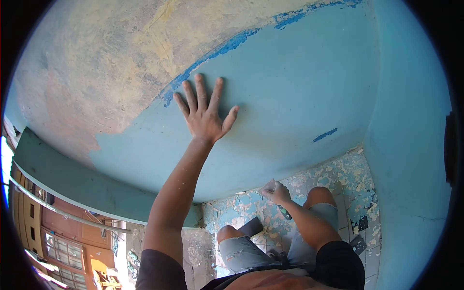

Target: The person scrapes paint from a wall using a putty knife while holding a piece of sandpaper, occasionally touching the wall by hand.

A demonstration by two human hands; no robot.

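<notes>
My left hand [205,116] lies flat with spread fingers against the light blue painted wall [290,87], just below a ragged strip of darker blue paint [227,47]. Dust coats its fingertips. Lower down, near the foot of the wall, my right hand [276,192] is closed around a tool with a black-and-green handle [285,212]. The handle's end sticks out below the fist; the tool's working end cannot be made out. Above the blue strip the wall is a bare, mottled patch [116,58].
Paint flakes [353,169] cover the floor around my bent knees. A dark flat piece [251,226] lies between my legs. Another blue wall [411,145] closes off the right side. At left a ledge [72,176] runs along an opening, with a building [67,232] beyond.
</notes>
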